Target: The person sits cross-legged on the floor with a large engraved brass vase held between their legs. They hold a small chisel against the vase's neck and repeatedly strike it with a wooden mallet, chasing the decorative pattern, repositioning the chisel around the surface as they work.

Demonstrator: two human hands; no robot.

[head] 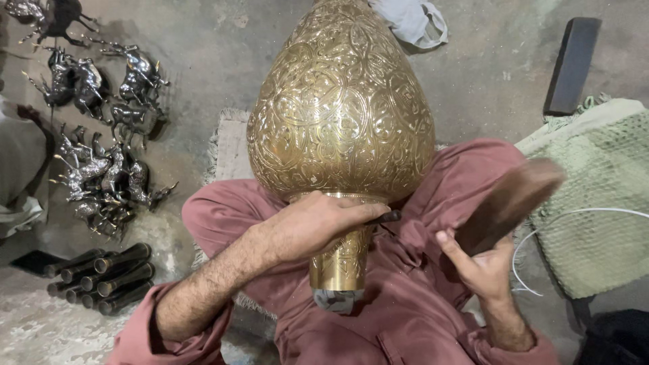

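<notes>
Two hands, left hand (318, 226) gripping chisel (387, 217), right hand (483, 267) raising mallet (510, 203)

Engraved brass vase (341, 108) on the lap, left hand (318, 226) with dark chisel (387, 217) at its neck, right hand (481, 265) gripping a blurred mallet (510, 203).

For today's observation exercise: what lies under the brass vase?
Under the vase lies the person's lap in red cloth. The left hand holds a dark tool against the neck. A grey rag shows at the mouth. The floor beneath is covered.
</notes>
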